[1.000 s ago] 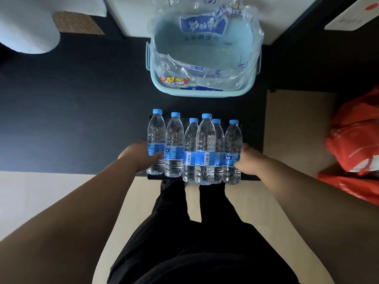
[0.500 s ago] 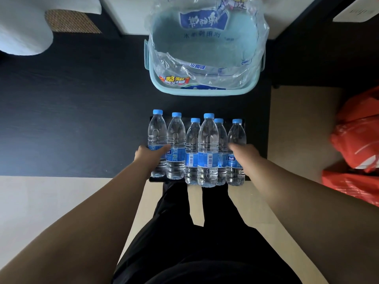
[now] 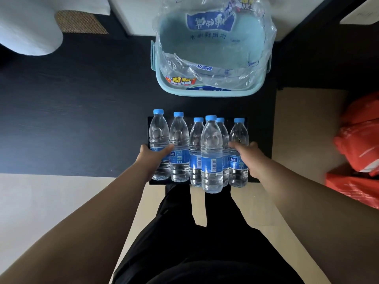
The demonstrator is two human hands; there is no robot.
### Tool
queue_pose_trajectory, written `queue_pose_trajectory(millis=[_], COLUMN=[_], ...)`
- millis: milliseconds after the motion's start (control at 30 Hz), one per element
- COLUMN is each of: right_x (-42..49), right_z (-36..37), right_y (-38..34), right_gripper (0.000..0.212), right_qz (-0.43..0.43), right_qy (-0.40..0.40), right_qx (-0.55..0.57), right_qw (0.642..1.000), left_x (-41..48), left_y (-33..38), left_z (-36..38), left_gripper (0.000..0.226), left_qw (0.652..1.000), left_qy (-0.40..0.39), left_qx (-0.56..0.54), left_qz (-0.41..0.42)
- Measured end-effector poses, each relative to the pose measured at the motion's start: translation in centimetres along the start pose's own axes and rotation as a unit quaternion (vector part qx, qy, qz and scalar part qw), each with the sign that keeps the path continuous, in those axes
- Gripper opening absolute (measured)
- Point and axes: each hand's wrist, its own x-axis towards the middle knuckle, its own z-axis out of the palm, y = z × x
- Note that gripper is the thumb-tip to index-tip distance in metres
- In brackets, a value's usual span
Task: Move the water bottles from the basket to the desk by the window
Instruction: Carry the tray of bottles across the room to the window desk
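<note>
Six bottles upright on the dark desk, a hand at each end

Left hand (image 3: 152,158) wraps the end bottle (image 3: 159,144); right hand (image 3: 249,158) clasps the far-right bottle (image 3: 239,152). The row stands on a black mat (image 3: 148,128) at the desk (image 3: 71,119) edge. Behind sits the basket (image 3: 205,92), lined with clear plastic wrap (image 3: 207,73); pale floor (image 3: 30,201) below, red bags (image 3: 361,144) right

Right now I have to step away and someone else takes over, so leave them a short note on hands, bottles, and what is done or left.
Left hand: wrapped on the leftmost clear blue-capped water bottle.
Right hand: on the rightmost bottle.
Six bottles stand upright in a cluster on the dark desk.
The pale blue plastic basket holds only crumpled clear wrap.
Done: basket emptied.
Left: probably only tidying the row.
</note>
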Motion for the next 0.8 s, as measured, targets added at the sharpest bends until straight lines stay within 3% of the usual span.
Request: queue_pose_trajectory(millis=[100,333,567,700,800], right_x=[-0.8,-4.9,-9.2,-11.7,-13.6], right_z=[0.2,-0.1,-0.9,-0.8,-0.6], right_y=[0.0,-1.5,-3.9,-5.2,-5.9], right_gripper=[0.112,0.116,0.085,0.064,0.061], right_qz=[-0.006,-0.054,-0.171,-0.211,-0.226], right_qy=[0.016,0.014,-0.013,0.013,0.036], right_qx=[-0.016,0.023,0.005,-0.005,-0.02], right_qw=[1.0,0.998,0.985,0.977,0.973], left_x=[-1.1,-4.4,-7.6,-9.0,-10.0], left_y=[0.3,2.1,3.5,3.8,4.0], left_z=[-0.5,-2.4,-5.0,-6.5,-7.9], left_gripper=[0.137,0.117,0.126,0.103,0.09], left_qw=[1.0,0.998,0.993,0.988,0.989], left_qy=[0.009,0.047,0.087,0.108,0.1], left_qx=[0.0,0.008,0.035,0.042,0.027], left_qz=[0.005,0.031,0.077,0.104,0.106])
